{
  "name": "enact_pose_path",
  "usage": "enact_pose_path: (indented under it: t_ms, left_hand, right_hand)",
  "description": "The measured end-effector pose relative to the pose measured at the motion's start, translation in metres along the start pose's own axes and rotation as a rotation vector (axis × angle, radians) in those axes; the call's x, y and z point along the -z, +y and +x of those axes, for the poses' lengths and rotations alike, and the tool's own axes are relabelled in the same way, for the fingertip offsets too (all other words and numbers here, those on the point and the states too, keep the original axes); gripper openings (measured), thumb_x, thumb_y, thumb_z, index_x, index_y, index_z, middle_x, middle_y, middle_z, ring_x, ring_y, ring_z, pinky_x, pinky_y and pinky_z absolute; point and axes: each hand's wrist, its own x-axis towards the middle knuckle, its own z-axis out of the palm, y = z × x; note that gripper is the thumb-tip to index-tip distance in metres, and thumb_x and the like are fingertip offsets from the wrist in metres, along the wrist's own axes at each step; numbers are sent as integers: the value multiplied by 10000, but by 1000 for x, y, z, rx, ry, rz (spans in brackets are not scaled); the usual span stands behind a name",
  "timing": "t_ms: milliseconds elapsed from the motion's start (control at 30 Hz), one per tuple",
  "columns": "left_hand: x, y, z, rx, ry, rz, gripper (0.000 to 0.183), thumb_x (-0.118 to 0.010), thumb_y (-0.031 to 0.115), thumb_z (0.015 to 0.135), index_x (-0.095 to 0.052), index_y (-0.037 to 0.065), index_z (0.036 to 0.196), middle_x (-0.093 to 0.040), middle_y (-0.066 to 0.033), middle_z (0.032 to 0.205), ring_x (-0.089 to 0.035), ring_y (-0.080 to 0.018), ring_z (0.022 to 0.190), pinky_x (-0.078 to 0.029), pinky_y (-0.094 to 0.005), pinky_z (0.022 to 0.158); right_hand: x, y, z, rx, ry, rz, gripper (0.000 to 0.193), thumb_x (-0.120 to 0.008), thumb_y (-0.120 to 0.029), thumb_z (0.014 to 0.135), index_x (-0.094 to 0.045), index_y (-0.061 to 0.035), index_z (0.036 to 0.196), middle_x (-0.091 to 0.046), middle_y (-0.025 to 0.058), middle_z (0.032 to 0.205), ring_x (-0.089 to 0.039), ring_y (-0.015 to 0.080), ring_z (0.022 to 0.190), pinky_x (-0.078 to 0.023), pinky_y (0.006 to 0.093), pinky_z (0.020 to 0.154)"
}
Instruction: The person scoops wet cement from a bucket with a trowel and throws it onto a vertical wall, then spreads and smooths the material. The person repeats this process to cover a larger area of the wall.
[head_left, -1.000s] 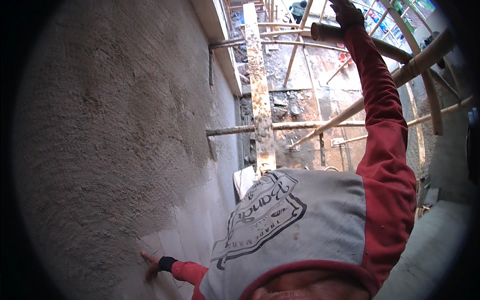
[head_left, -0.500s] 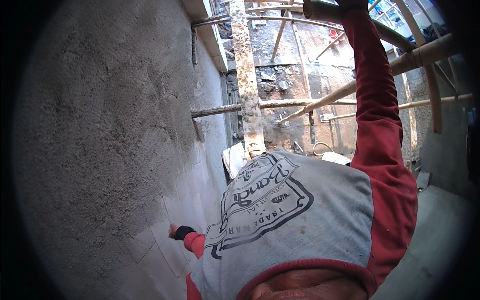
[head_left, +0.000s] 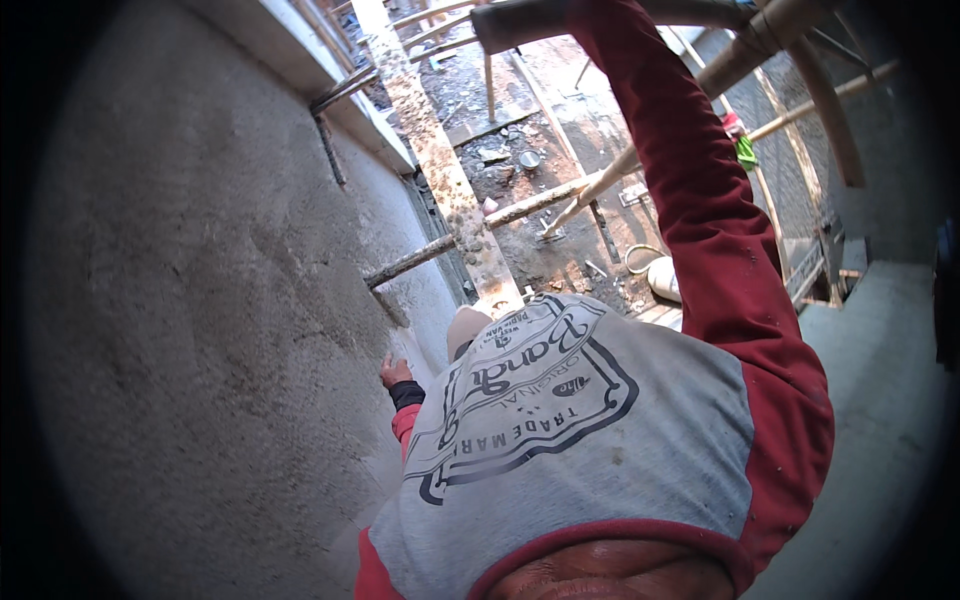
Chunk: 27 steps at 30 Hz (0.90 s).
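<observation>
My left hand (head_left: 394,370), with a black cuff at the wrist, is beside the rough grey plastered wall (head_left: 220,260). Its fingers look stretched out and nothing shows in them; whether they touch the wall I cannot tell. My right arm (head_left: 690,170), in a red sleeve, reaches up and forward across a thick bamboo pole (head_left: 510,24) at the top of the view. The right hand itself is cut off by the upper edge.
Below, a mortar-spattered plank (head_left: 430,140) runs away from me across bamboo scaffold poles (head_left: 525,205). A whitish bucket (head_left: 663,278) and a round metal container (head_left: 529,159) stand on the littered ground. A pale ledge (head_left: 370,130) edges the wall.
My left hand has moved forward along the wall, and its fingers show more stretched out. The view has turned, shifting the plank and poles left. A bit of my right wrist has left the picture.
</observation>
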Motion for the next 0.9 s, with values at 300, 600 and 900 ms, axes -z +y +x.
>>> enact_pose_path:
  t_ms: [300,600,900]
  left_hand:
    - [-35,221,88,-487,-445,41,439,-611,137,747,-629,29,1172,-648,-195,1118,-619,-275,1054,-459,-348,927]
    - [-167,470,57,-1188,-1025,287,425,-590,229,817,-608,13,1183,-653,-161,1097,-642,-194,799,-505,-278,710]
    - [-241,563,5,-1749,-1327,486,492,-634,112,764,-514,-30,1220,-587,-130,1085,-570,-202,903,-472,-313,778]
  right_hand:
    - [-25,2,-4,-44,94,44,290,-537,-136,852,-565,-75,1134,-650,92,882,-655,230,777,-512,372,665]
    - [-27,4,-14,-285,187,196,243,-485,-264,886,-604,-184,1082,-649,92,918,-657,259,855,-513,420,681]
    - [-28,-13,1,-440,412,202,135,-567,-242,809,-681,-181,848,-648,37,895,-620,235,873,-484,410,739]
